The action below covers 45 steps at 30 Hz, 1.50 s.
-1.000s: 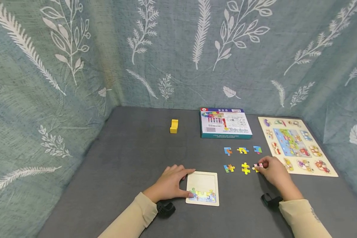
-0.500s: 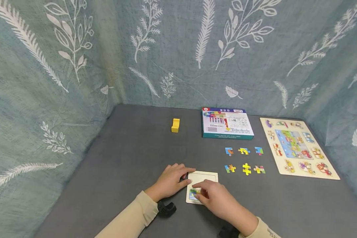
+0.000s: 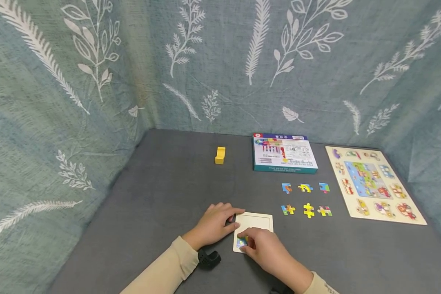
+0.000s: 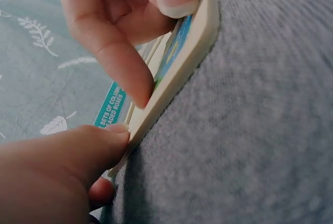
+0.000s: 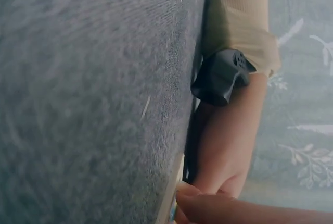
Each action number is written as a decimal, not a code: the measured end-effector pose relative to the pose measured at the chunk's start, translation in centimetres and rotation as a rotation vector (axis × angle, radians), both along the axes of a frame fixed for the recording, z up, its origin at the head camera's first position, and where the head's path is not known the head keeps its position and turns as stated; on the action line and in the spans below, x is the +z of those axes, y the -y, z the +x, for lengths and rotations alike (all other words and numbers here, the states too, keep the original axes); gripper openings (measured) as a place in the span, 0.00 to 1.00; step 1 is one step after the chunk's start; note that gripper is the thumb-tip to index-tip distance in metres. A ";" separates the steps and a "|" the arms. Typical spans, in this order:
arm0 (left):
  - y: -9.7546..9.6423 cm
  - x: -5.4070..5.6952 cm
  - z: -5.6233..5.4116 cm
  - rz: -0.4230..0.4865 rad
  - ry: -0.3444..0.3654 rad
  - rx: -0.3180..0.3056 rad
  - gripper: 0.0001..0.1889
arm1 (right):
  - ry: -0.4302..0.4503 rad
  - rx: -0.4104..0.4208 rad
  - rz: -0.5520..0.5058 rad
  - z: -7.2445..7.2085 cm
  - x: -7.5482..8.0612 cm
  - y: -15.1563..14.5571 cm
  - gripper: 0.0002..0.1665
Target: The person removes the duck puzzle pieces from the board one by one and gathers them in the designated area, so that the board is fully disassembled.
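A small square wooden puzzle tray (image 3: 254,220) lies flat on the grey table, with fitted jigsaw pieces along its near side. At its left side my left hand (image 3: 212,226) holds the tray, thumb on the left rim and index finger at the far left corner. The right hand (image 3: 265,248) is over the near half, with thumb and bent index finger on either side of a blue corner jigsaw piece (image 3: 241,243). In the left wrist view the right index fingertip reaches the tray's rim (image 4: 179,78). The right hand hides the other fitted pieces.
Several loose jigsaw pieces (image 3: 309,210) lie in two rows right of the tray. Behind them is a flat cardboard box (image 3: 285,153). A large wooden picture board (image 3: 375,185) lies at the right, and a yellow block (image 3: 220,155) stands towards the back.
My right hand has left the pink-and-yellow jigsaw piece at the right and come over the tray. The left thumb has slid up the tray's left side.
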<state>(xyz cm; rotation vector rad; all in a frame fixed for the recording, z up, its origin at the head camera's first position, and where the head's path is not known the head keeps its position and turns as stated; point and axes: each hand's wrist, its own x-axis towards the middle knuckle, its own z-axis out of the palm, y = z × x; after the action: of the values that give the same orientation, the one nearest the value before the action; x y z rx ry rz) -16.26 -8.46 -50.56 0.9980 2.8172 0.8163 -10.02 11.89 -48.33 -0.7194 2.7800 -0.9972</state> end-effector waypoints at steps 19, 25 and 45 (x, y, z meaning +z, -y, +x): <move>-0.2 -0.1 -0.3 -0.008 -0.012 0.003 0.20 | 0.162 -0.073 -0.145 -0.6 0.7 -0.5 0.14; -0.2 0.0 -0.4 -0.014 -0.006 0.008 0.21 | 0.298 -0.068 -0.338 -1.3 1.2 -2.2 0.07; -0.2 -0.3 -0.2 -0.011 0.017 0.004 0.21 | 0.143 -0.292 -0.111 -2.2 0.8 -11.6 0.10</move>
<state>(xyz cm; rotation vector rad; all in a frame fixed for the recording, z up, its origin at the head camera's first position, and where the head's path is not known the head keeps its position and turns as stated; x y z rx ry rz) -16.49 -8.30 -50.91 0.9798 2.8076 0.8052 -12.23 23.45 -47.48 -0.2420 2.7713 -1.2070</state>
